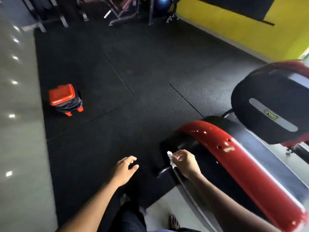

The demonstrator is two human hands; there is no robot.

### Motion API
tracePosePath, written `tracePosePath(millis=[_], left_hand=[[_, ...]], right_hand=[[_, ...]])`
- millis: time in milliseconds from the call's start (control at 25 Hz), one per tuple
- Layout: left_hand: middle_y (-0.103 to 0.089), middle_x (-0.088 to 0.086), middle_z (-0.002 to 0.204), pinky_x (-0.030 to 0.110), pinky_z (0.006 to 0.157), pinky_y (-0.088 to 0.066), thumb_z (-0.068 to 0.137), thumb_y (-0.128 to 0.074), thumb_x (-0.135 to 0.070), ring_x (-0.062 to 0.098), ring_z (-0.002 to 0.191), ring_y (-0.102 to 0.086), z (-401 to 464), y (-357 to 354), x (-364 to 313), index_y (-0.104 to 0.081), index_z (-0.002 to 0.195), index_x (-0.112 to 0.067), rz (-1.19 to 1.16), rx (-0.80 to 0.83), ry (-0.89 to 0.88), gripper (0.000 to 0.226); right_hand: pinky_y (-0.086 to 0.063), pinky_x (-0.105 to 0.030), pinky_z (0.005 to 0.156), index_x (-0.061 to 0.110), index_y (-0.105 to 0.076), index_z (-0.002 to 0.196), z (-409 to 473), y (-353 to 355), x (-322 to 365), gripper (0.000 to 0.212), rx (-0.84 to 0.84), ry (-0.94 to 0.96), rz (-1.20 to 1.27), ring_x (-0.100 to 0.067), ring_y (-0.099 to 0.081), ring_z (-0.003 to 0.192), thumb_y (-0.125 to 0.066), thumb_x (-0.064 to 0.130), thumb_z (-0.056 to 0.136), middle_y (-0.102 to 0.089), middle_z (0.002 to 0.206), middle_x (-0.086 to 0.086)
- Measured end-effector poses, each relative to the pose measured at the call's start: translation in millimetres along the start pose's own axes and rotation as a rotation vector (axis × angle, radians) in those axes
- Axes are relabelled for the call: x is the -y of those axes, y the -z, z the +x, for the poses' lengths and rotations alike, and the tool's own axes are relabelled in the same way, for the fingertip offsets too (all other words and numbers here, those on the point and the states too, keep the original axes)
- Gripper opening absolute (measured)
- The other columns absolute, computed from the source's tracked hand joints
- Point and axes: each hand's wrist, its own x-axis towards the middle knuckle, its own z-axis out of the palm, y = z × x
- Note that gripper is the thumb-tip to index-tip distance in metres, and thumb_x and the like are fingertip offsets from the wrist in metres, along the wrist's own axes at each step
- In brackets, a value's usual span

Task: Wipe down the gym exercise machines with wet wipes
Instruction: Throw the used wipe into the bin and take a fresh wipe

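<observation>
- right hand (184,160) pinches crumpled white wet wipe (171,159) between thumb and fingers, held at the front end of the glossy red-and-black exercise machine (234,158)
- wipe hangs from the fingertips, just beside the machine's black front edge; cannot tell if it touches
- left hand (124,169) holds nothing, fingers loosely spread and slightly curved, hovering over black rubber floor mat (133,81)
- orange plastic bin with black liner bag (65,99) stands on the mat, well apart to the left
- second black-and-red machine housing (270,104) sits to the right
- yellow wall (250,36) far right, blue exercise ball (163,2) at top
</observation>
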Motion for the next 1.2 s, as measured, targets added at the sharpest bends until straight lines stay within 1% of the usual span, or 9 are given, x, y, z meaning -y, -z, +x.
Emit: tracePosePath(millis=[120, 280, 440, 640, 800, 920, 1000, 1080, 1200], left_hand=[[-0.067, -0.009, 0.119, 0.037, 0.093, -0.055, 0.098, -0.070, -0.036, 0.014, 0.113, -0.066, 72, 34, 33, -0.067, 0.127, -0.028, -0.043, 0.024, -0.006, 0.030], [-0.067, -0.007, 0.121, 0.034, 0.093, -0.054, 0.099, -0.069, -0.036, 0.014, 0.112, -0.065, 162, 104, 68, -0.067, 0.127, -0.026, -0.041, 0.087, -0.034, 0.030], [-0.065, 0.000, 0.122, 0.025, 0.085, -0.045, 0.101, -0.067, -0.030, 0.015, 0.107, -0.063, 250, 174, 57, -0.066, 0.130, -0.018, 0.065, 0.168, -0.132, 0.031], [-0.064, 0.000, 0.122, 0.026, 0.086, -0.046, 0.100, -0.067, -0.029, 0.015, 0.106, -0.062, 379, 204, -21, -0.065, 0.130, -0.019, 0.100, 0.253, -0.340, 0.031], [-0.063, -0.016, 0.118, 0.034, 0.093, -0.054, 0.098, -0.065, -0.045, 0.010, 0.109, -0.066, 474, 193, -90, -0.063, 0.127, -0.035, 0.244, 0.366, -0.497, 0.032], [-0.062, -0.021, 0.125, 0.036, 0.095, -0.054, 0.097, -0.060, -0.054, 0.008, 0.113, -0.064, 551, 191, -146, -0.058, 0.131, -0.041, 0.445, 0.464, -0.559, 0.036], [-0.061, -0.021, 0.129, 0.037, 0.098, -0.053, 0.098, -0.059, -0.055, 0.009, 0.116, -0.063, 591, 193, -184, -0.056, 0.134, -0.042, 0.531, 0.510, -0.605, 0.039], [-0.061, -0.020, 0.131, 0.037, 0.099, -0.052, 0.098, -0.059, -0.055, 0.010, 0.118, -0.062, 639, 183, -240, -0.056, 0.135, -0.042, 0.600, 0.536, -0.669, 0.039], [-0.063, -0.018, 0.128, 0.034, 0.099, -0.051, 0.098, -0.061, -0.052, 0.008, 0.116, -0.063, 686, 156, -321, -0.059, 0.133, -0.040, 0.567, 0.607, -0.753, 0.037]], right_hand=[[-0.059, -0.035, 0.076, 0.025, -0.070, 0.074, 77, -26, 39, 0.033, 0.019, 0.021, -0.024, -0.003, -0.069, 0.068, -0.069, 0.054, 0.088, -0.073, 0.070, 0.010], [-0.059, -0.035, 0.082, 0.019, -0.073, 0.075, 155, -47, 106, 0.032, 0.045, 0.011, 0.025, -0.003, -0.072, 0.069, -0.071, 0.046, 0.092, -0.074, 0.068, 0.011], [-0.055, -0.022, 0.078, 0.021, -0.074, 0.074, 207, -39, 160, 0.038, -0.066, -0.025, 0.074, 0.000, -0.071, 0.068, -0.069, 0.053, 0.093, -0.074, 0.066, 0.012], [-0.055, -0.025, 0.070, 0.022, -0.076, 0.079, 271, -19, 158, 0.026, -0.252, -0.126, 0.180, -0.005, -0.073, 0.071, -0.074, 0.045, 0.091, -0.075, 0.070, 0.010], [-0.060, -0.035, 0.072, 0.024, -0.078, 0.086, 339, -1, 124, 0.010, -0.396, -0.243, 0.252, -0.011, -0.075, 0.075, -0.078, 0.034, 0.083, -0.077, 0.076, 0.007], [-0.054, -0.023, 0.067, 0.022, -0.079, 0.084, 388, 24, 107, 0.004, -0.501, -0.336, 0.301, -0.005, -0.073, 0.072, -0.081, 0.025, 0.083, -0.076, 0.074, 0.008], [-0.050, -0.015, 0.063, 0.022, -0.078, 0.082, 405, 45, 104, 0.006, -0.561, -0.407, 0.329, 0.001, -0.069, 0.068, -0.083, 0.026, 0.083, -0.075, 0.071, 0.011], [-0.051, -0.014, 0.062, 0.024, -0.077, 0.080, 428, 75, 90, 0.007, -0.629, -0.461, 0.308, 0.002, -0.069, 0.066, -0.083, 0.028, 0.082, -0.073, 0.069, 0.014], [-0.052, -0.018, 0.064, 0.023, -0.077, 0.078, 451, 116, 71, 0.006, -0.718, -0.570, 0.351, -0.001, -0.068, 0.065, -0.082, 0.024, 0.082, -0.073, 0.068, 0.014]])
